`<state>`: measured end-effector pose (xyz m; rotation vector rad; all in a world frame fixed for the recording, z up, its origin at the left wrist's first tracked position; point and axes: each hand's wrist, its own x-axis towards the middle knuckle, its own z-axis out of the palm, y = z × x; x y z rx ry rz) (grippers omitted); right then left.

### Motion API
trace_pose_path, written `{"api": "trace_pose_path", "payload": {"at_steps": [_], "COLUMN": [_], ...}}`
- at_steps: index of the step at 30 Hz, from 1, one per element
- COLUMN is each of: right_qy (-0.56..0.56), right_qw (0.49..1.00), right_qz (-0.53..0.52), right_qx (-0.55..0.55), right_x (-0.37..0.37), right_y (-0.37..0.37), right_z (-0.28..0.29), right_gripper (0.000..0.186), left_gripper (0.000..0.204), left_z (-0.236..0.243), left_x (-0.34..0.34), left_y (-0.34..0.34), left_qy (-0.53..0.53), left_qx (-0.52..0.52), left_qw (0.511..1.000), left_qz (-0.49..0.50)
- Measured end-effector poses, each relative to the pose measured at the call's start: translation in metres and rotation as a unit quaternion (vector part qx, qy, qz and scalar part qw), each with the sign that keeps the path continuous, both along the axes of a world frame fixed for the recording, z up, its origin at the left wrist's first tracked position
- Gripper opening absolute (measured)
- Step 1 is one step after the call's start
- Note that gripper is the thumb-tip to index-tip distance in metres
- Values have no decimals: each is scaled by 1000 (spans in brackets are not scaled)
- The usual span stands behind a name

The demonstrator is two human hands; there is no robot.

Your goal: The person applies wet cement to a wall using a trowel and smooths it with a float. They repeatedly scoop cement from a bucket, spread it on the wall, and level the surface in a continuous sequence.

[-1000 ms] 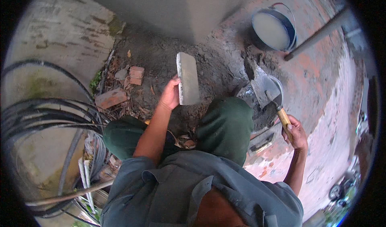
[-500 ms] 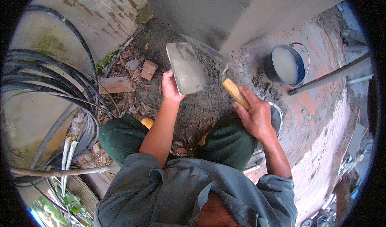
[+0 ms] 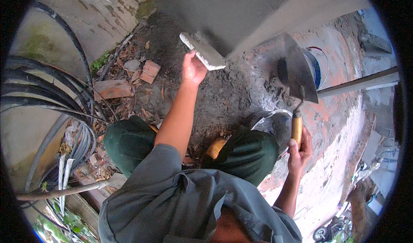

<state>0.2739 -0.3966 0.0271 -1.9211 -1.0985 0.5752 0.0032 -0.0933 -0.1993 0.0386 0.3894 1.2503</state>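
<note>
My left hand (image 3: 193, 71) grips a flat, pale-edged hand board (image 3: 202, 50) with grey paste on its face, held up near the base of a grey rendered wall (image 3: 211, 6). At the right, my right hand (image 3: 300, 150) is closed on the wooden handle of a trowel (image 3: 297, 62), whose wide dark blade is raised and partly hides a blue bucket (image 3: 315, 66). Beneath the trowel, beside my right knee, a round metal-rimmed container (image 3: 271, 122) holds something grey and wet. Dark mortar (image 3: 176, 96) covers the ground between the board and my knees.
Coils of black hose (image 3: 47, 88), grey cable and a long pipe (image 3: 60, 193) lie at the left beside a mossy concrete wall (image 3: 86, 6). Broken bricks (image 3: 112, 90) and leaves sit nearby. A wooden bar (image 3: 357, 83) slants at the right, with clutter (image 3: 327, 230) beyond.
My right hand with the trowel has swung from near the board back out to the right, blade raised. My left hand has lifted the board forward and tipped it, showing its edge.
</note>
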Motion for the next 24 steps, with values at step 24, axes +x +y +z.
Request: {"api": "trace_pose_path", "payload": {"at_steps": [24], "right_qy": [122], "right_qw": [985], "right_qz": [-123], "right_qx": [-10], "right_x": [31], "right_y": [-36], "right_z": [-43], "right_gripper": [48], "left_gripper": [38], "left_z": [181], "left_x": [-20], "left_y": [158], "left_qy": [339], "left_qx": [33], "left_qw": [938], "left_qz": [69]}}
